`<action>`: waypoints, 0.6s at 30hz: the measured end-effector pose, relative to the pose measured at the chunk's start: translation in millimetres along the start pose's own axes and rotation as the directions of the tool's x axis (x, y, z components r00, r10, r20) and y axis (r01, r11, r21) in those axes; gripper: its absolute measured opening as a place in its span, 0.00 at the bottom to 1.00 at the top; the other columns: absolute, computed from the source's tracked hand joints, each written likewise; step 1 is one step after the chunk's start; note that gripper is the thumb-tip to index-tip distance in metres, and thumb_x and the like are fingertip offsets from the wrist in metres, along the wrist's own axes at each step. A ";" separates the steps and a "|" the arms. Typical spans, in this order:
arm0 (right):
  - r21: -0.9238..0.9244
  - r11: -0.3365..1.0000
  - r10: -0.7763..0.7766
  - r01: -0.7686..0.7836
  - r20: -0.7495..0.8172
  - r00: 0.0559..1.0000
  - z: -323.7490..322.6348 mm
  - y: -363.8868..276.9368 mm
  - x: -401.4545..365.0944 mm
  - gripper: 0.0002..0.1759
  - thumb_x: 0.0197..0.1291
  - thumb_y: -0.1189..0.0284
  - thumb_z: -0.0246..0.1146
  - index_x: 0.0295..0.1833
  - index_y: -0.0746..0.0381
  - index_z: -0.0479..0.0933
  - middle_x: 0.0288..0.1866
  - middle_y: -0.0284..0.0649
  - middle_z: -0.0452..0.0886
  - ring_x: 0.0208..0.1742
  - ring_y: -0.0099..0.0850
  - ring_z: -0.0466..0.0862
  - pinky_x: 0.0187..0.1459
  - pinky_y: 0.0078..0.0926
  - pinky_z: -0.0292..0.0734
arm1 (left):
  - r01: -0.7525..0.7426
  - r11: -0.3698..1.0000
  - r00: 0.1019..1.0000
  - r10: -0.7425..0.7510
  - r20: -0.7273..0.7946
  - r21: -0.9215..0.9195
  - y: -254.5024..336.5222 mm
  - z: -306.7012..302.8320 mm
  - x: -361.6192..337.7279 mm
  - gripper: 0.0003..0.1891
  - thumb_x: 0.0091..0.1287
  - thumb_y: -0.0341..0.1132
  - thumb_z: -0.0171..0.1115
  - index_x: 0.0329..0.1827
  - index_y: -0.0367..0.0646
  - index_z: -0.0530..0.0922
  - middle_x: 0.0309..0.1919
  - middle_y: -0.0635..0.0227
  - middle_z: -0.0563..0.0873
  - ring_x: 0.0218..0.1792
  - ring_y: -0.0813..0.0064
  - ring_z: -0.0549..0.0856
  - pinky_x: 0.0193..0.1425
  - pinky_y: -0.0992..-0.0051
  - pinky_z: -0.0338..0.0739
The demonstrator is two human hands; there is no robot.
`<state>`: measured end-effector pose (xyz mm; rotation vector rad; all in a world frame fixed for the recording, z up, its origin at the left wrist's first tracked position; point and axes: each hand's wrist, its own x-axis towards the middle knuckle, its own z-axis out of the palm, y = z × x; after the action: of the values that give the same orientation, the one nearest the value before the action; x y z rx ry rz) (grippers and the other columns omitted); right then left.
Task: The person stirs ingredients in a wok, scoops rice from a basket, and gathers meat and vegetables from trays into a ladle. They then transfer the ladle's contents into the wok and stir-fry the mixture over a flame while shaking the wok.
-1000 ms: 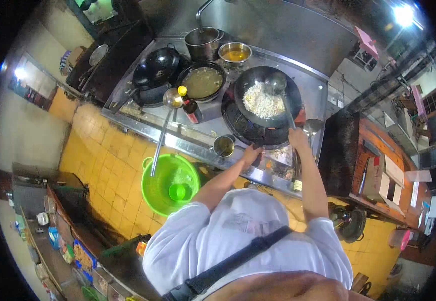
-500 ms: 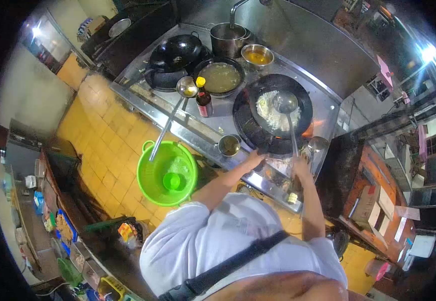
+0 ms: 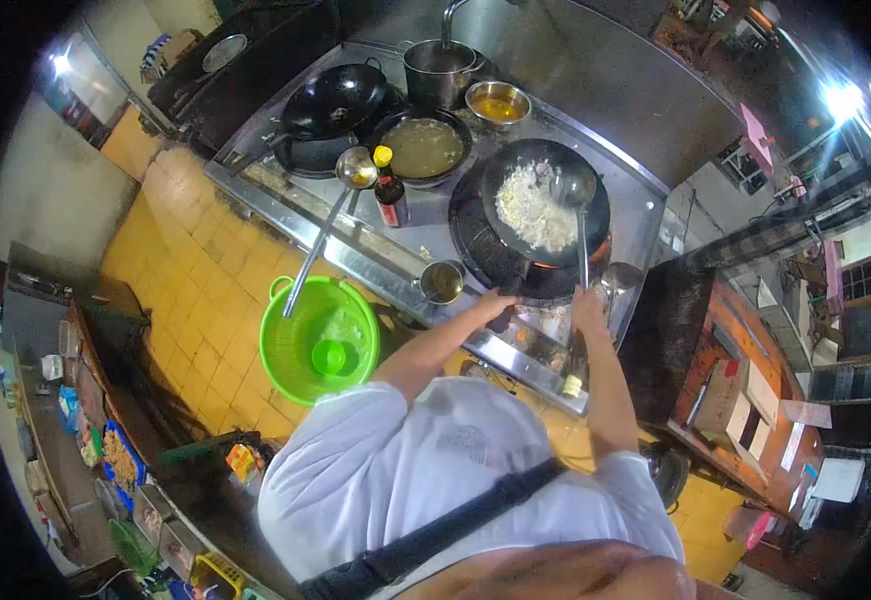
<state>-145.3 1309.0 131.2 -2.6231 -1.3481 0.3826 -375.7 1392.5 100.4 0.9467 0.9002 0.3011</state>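
Note:
My left hand (image 3: 495, 306) is closed round the near-side handle of a black wok (image 3: 595, 222), which sits over a burner with a little flame showing at its right. White rice-like food (image 3: 535, 212) lies spread loosely in the wok. The long handle of a ladle (image 3: 574, 186) is in my right hand (image 3: 587, 312), fingers wrapped round it. Its bowl rests against the wok's right side, beside the food. Close to my left hand stands a small metal pot (image 3: 442, 283) with dark contents.
A sauce bottle (image 3: 391, 200), a second ladle (image 3: 315, 250), a pan of cloudy liquid (image 3: 423, 148), a bowl of yellow liquid (image 3: 498, 102) and a tall pot (image 3: 440, 75) stand on the stove. A green basket (image 3: 270, 345) is left of the stove's front edge.
The wok has shifted away from me on the burner. Its food is spread wider, and the ladle's bowl has moved right, off the middle of the food. The whole view has shifted slightly.

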 end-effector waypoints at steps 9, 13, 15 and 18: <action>-0.173 0.961 -0.180 0.217 0.204 0.962 -189.5 -52.5 -131.2 0.20 0.60 0.63 0.53 0.53 0.63 0.68 0.32 0.59 0.79 0.37 0.55 0.80 0.40 0.49 0.75 | 0.347 0.686 0.936 -0.206 0.286 -0.640 95.9 74.0 -114.3 0.09 0.63 0.35 0.58 0.32 0.39 0.70 0.20 0.66 0.76 0.20 0.76 0.77 0.22 0.74 0.72; -0.126 0.958 -0.230 0.258 0.204 0.952 -180.2 -45.8 -142.4 0.24 0.54 0.68 0.59 0.58 0.57 0.66 0.32 0.57 0.79 0.36 0.56 0.80 0.38 0.50 0.76 | 0.428 0.782 0.881 -0.249 0.401 -0.453 100.2 30.5 -99.7 0.08 0.63 0.35 0.57 0.31 0.41 0.72 0.21 0.69 0.77 0.21 0.77 0.77 0.25 0.76 0.75; -0.089 0.952 -0.274 0.293 0.182 0.944 -180.2 -43.7 -145.8 0.24 0.53 0.74 0.58 0.58 0.58 0.67 0.32 0.57 0.79 0.35 0.56 0.80 0.37 0.48 0.77 | 0.236 0.933 0.971 -0.216 0.103 -0.272 61.4 26.7 -85.9 0.08 0.63 0.36 0.57 0.31 0.41 0.75 0.23 0.68 0.79 0.20 0.75 0.77 0.24 0.75 0.75; -0.247 0.949 -0.190 0.196 0.050 0.981 -165.5 -40.5 -149.7 0.23 0.52 0.77 0.55 0.57 0.58 0.68 0.33 0.57 0.79 0.35 0.55 0.81 0.37 0.46 0.78 | 0.268 0.908 0.962 -0.236 0.137 -0.323 48.5 61.8 -138.6 0.08 0.63 0.34 0.56 0.29 0.39 0.74 0.19 0.65 0.77 0.20 0.74 0.78 0.23 0.74 0.75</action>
<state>-210.5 1205.1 322.0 -2.6515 -1.7487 0.2311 -405.6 1304.2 229.5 0.5131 0.8391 0.1788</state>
